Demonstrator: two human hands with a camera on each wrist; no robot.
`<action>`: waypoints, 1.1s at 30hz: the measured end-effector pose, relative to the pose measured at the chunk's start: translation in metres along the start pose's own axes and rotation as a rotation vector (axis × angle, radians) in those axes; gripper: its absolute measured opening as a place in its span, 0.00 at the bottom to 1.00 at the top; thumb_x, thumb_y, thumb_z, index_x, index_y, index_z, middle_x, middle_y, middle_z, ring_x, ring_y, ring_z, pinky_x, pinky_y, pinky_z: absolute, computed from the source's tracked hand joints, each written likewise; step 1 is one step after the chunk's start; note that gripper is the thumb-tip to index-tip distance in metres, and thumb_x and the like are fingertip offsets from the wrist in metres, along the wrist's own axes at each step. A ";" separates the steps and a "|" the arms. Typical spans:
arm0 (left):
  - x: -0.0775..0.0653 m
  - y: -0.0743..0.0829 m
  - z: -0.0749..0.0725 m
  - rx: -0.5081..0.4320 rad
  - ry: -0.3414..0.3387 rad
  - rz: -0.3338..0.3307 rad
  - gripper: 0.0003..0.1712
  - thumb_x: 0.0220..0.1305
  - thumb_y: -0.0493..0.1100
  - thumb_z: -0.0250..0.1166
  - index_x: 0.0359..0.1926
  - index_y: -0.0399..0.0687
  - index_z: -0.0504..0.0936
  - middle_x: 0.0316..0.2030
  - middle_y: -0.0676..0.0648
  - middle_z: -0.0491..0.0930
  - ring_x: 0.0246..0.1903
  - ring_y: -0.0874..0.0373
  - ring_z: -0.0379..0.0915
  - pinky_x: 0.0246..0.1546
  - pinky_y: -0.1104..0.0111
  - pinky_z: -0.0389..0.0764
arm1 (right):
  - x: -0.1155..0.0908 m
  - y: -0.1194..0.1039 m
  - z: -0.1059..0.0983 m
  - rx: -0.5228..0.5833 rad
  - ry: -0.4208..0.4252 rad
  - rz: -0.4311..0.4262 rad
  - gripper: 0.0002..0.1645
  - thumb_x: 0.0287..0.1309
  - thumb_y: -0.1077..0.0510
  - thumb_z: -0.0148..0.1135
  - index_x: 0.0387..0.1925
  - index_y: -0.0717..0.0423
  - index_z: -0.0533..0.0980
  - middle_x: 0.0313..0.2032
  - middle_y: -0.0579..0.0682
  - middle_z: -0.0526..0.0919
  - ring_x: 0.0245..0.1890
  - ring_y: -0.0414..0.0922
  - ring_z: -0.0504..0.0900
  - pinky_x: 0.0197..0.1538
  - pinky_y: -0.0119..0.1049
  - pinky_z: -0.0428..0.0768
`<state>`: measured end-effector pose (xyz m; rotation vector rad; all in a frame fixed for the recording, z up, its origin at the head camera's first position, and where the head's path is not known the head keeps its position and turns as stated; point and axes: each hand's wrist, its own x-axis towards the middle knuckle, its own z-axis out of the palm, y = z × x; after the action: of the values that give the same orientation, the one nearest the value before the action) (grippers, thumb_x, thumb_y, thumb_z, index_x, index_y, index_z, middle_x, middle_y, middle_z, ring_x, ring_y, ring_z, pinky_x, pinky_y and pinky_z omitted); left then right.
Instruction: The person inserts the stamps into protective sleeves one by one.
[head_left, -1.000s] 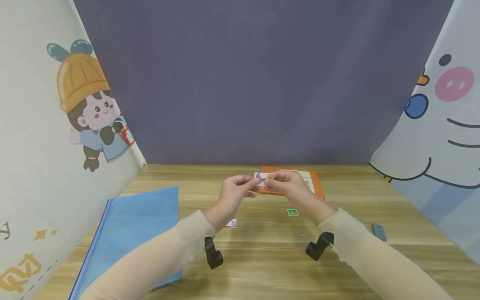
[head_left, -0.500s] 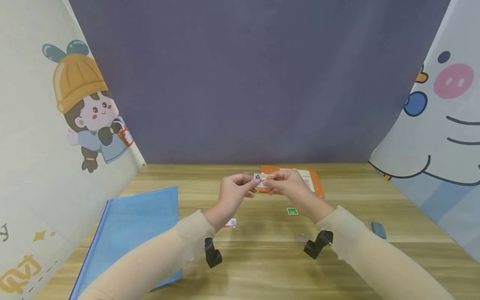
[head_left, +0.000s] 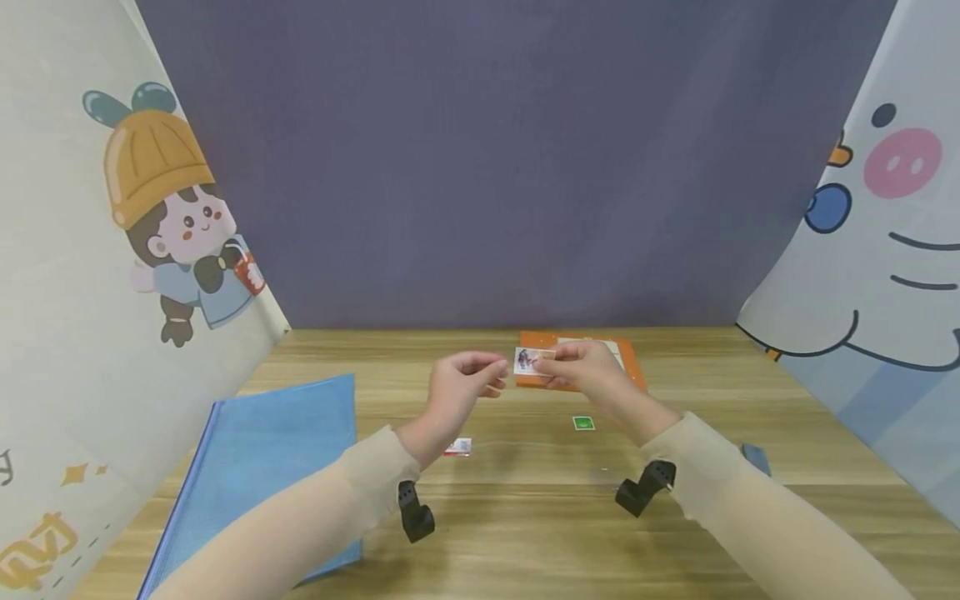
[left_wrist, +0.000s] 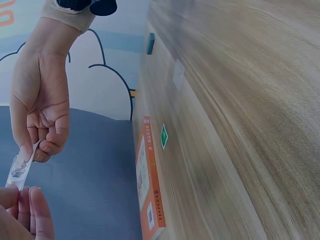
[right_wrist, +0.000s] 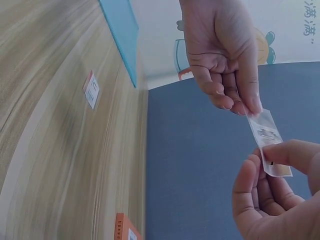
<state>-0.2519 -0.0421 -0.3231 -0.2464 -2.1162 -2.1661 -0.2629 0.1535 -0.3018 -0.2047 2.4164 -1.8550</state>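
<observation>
A small picture card [head_left: 527,361] with a clear film at its edge is held up above the table. My right hand [head_left: 596,375] pinches its right end between thumb and fingers, also seen in the right wrist view [right_wrist: 280,200]. My left hand [head_left: 465,392] has thumb and fingertips together at the other end. In the head view a narrow gap shows between them and the printed part; in the right wrist view my left hand [right_wrist: 225,55] pinches the clear corner.
An orange book or flat box [head_left: 633,362] lies behind the hands. Nearer are a green square [head_left: 583,423], a white-and-red card [head_left: 459,447] and a piece of clear film [head_left: 604,477]. A blue pouch [head_left: 285,450] lies left, a small blue-grey block [head_left: 757,458] right.
My left hand has shifted left, off the printed part of the picture card. The right hand has moved slightly right with the card, and more of its picture shows.
</observation>
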 end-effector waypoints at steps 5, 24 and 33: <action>-0.001 0.002 0.000 0.009 0.002 -0.001 0.11 0.61 0.36 0.68 0.41 0.31 0.84 0.36 0.39 0.86 0.26 0.61 0.81 0.32 0.67 0.87 | 0.000 0.000 -0.001 0.002 -0.001 0.012 0.18 0.55 0.57 0.70 0.40 0.68 0.79 0.28 0.48 0.86 0.30 0.42 0.84 0.42 0.37 0.86; -0.002 0.002 -0.001 0.032 -0.008 -0.027 0.11 0.61 0.38 0.68 0.42 0.33 0.84 0.37 0.39 0.86 0.26 0.62 0.80 0.33 0.68 0.87 | 0.001 0.001 -0.003 -0.010 -0.015 0.032 0.14 0.53 0.57 0.73 0.35 0.64 0.80 0.26 0.45 0.85 0.27 0.40 0.82 0.40 0.35 0.85; -0.001 0.000 0.001 0.016 0.007 -0.035 0.10 0.60 0.35 0.68 0.41 0.32 0.84 0.38 0.38 0.86 0.24 0.62 0.80 0.32 0.69 0.87 | 0.001 0.000 -0.002 0.016 -0.026 0.022 0.15 0.57 0.61 0.68 0.39 0.70 0.77 0.25 0.46 0.84 0.27 0.40 0.82 0.35 0.30 0.84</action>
<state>-0.2512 -0.0409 -0.3230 -0.2016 -2.1488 -2.1651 -0.2642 0.1550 -0.3018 -0.1991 2.3762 -1.8508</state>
